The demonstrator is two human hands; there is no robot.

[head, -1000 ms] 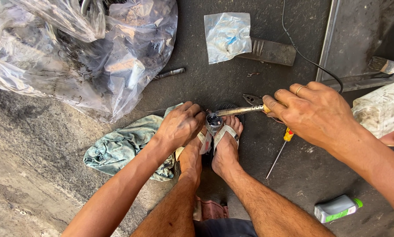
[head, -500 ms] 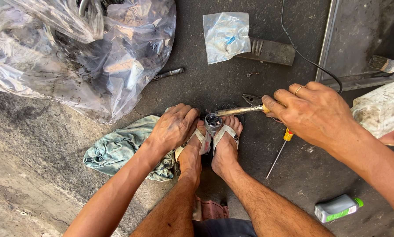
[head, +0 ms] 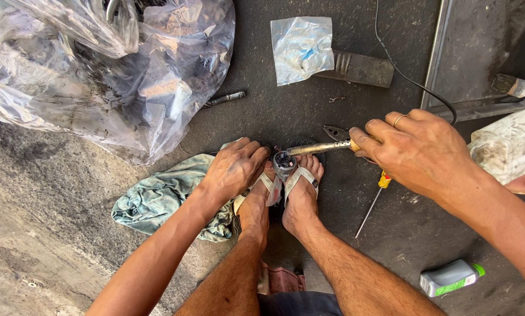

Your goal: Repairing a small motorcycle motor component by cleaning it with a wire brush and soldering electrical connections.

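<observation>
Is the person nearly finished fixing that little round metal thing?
Hard to say. Done: tools are out on the floor, such as the screwdriver. In hand: the small round metal part sits between the sandalled feet, the left hand steadies it, and the right hand holds a tool's metal shaft against it. Left: the part is not put away, and the tools lie scattered.

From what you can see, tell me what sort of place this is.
Probably an informal repair workshop, worked on the ground: a screwdriver on grimy dark floor, a dirty paintbrush, and an oily rag by the left hand.
</observation>
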